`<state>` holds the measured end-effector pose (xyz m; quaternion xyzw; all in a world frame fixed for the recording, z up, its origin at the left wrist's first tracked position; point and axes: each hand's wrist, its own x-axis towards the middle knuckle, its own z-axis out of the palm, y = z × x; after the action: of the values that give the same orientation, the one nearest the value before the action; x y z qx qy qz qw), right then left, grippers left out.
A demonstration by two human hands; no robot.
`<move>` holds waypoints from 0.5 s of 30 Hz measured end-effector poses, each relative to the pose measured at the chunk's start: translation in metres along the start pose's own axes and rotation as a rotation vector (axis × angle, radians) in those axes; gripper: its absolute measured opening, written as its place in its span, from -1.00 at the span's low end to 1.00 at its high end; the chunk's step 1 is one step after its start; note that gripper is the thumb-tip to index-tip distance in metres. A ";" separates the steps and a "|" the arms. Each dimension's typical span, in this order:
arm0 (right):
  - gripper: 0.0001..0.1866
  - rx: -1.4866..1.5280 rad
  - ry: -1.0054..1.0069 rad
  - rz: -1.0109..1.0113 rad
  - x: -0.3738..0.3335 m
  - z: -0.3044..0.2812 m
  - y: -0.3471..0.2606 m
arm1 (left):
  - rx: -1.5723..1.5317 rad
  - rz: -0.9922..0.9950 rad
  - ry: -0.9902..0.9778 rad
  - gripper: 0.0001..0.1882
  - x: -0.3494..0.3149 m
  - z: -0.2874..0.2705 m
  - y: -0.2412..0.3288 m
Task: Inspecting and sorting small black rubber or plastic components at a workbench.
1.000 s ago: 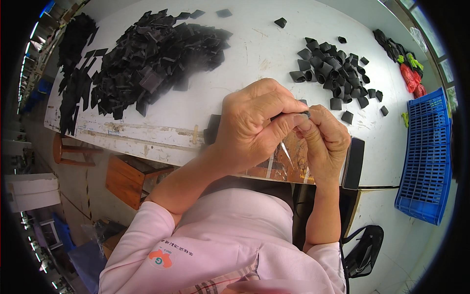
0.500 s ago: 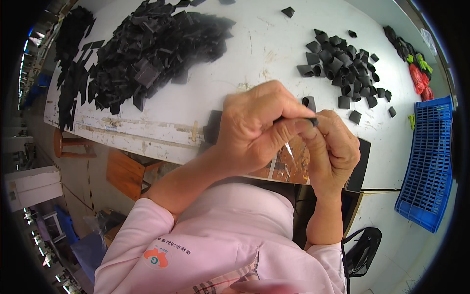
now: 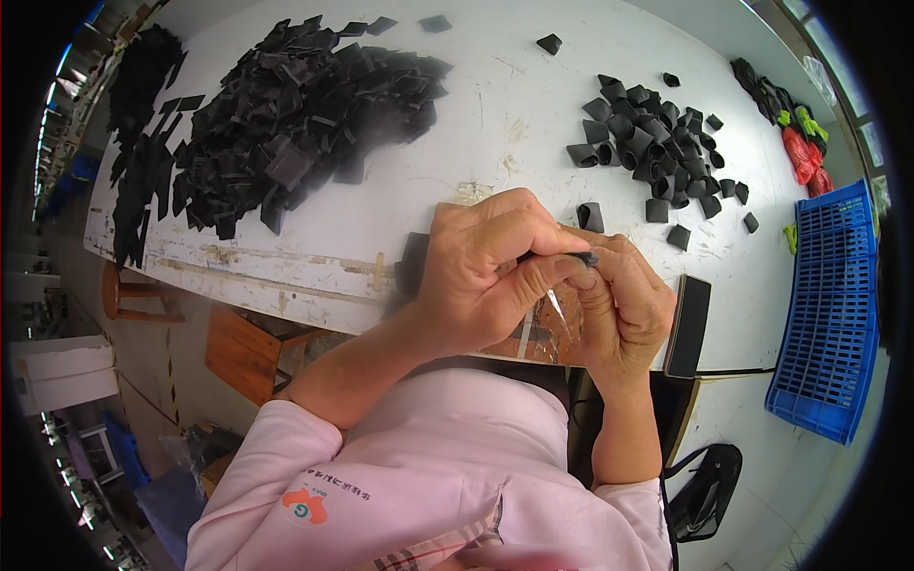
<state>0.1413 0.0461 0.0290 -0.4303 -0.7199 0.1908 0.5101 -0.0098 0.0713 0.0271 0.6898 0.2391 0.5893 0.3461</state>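
Looking steeply down from the wearer's head through a fisheye lens; facing out over the worktable [image 3: 533, 105]; sitting close above left hand [image 3: 490, 271] and right hand [image 3: 624, 305]; catching shirt front [image 3: 428, 466] at lower edge.

Workroom: white, scuffed, broad-topped worktable [image 3: 533, 105] across the upper and middle frame.
Window with pale panes [image 3: 864, 114], upper right edge; plain white wall [image 3: 700, 38] beside it. Left of frame: grey floor [image 3: 143, 381] crossed by yellow-and-black striped tape [image 3: 172, 381]; reddish-brown wooden stool [image 3: 111, 291] near table edge, angular brown wooden seat [image 3: 240, 357] below it. Small bright white lights [image 3: 43, 143] strung down far left.
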 end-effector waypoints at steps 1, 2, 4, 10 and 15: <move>-0.90 -0.047 0.002 -0.022 0.000 -0.001 -0.001 | 0.034 -0.005 0.018 -0.92 0.000 0.002 0.000; -0.90 -0.027 0.001 0.000 0.001 -0.002 -0.002 | 0.069 -0.014 0.034 -0.93 0.001 0.004 0.001; -0.90 -0.004 -0.021 0.053 0.001 -0.006 -0.003 | 0.131 -0.008 0.029 -0.94 0.002 0.005 0.005; -0.88 0.186 -0.067 0.164 0.003 -0.010 -0.002 | 0.255 0.015 -0.052 -0.92 0.008 0.000 0.018; -0.90 0.067 -0.059 0.064 0.002 -0.005 0.001 | 0.218 -0.007 -0.063 -0.92 0.007 -0.004 0.014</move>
<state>0.1460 0.0476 0.0316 -0.4298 -0.7139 0.2435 0.4963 -0.0131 0.0682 0.0427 0.7408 0.2931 0.5364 0.2785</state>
